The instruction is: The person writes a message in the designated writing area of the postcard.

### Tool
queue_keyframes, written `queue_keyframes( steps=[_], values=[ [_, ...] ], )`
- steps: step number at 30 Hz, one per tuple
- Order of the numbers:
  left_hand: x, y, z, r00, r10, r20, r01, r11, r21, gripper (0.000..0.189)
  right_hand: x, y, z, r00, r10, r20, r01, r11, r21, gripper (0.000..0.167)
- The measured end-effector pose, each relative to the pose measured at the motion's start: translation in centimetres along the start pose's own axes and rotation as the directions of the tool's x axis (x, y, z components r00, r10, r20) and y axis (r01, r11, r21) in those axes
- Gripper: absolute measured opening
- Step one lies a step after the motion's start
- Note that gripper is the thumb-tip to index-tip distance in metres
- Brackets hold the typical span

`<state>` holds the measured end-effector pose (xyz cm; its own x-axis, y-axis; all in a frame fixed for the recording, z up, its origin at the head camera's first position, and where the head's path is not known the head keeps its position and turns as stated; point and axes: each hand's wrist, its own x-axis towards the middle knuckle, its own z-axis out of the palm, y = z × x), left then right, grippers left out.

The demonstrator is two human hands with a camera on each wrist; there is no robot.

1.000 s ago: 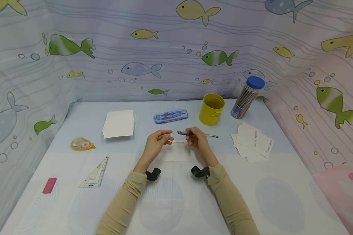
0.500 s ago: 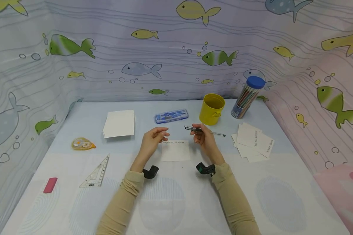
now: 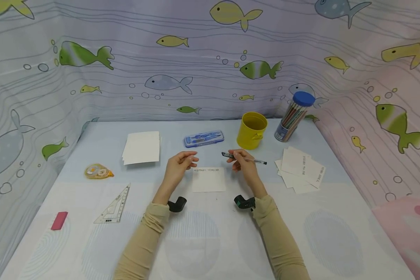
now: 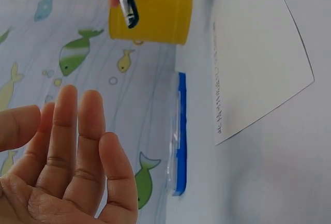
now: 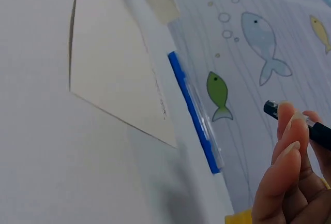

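Note:
My right hand (image 3: 245, 166) pinches a capped pen (image 3: 226, 154) above the table, its black cap end pointing left and its clear barrel reaching out to the right. In the right wrist view the dark cap end (image 5: 270, 108) sticks out past the fingertips. Holding nothing, my left hand (image 3: 176, 166) hovers left of the pen; its fingers look loosely extended in the left wrist view. Between and below the hands lies a white card (image 3: 209, 181) with one line of handwriting along its far edge.
Behind are a blue pencil case (image 3: 203, 138), a yellow bucket (image 3: 252, 131) and a blue-lidded pencil jar (image 3: 294, 116). Written cards (image 3: 301, 169) lie right. Blank cards (image 3: 141, 147), correction tape (image 3: 98, 171), a set square (image 3: 113, 208) and a red eraser (image 3: 59, 221) lie left.
My hands have moved apart: the right went right with the pen, the left went left. The card's handwritten line is now uncovered.

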<state>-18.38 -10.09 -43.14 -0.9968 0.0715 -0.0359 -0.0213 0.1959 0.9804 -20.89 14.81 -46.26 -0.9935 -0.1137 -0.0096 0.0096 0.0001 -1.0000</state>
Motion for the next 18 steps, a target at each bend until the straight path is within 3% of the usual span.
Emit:
queue_keyframes(
  steps=[12,18],
  values=[
    [0.4,-0.5,-0.1,1.000,0.012,-0.006,-0.012,1.000,-0.001,0.030,0.5,0.9,-1.4,0.996,0.027,-0.080,-0.045,0.971,-0.234,0.033],
    [0.5,-0.9,-0.6,0.999,0.004,-0.038,-0.002,0.999,0.039,0.030,0.0,1.0,-2.2,0.998,-0.049,-0.045,0.030,0.932,-0.360,0.037]
  ],
)
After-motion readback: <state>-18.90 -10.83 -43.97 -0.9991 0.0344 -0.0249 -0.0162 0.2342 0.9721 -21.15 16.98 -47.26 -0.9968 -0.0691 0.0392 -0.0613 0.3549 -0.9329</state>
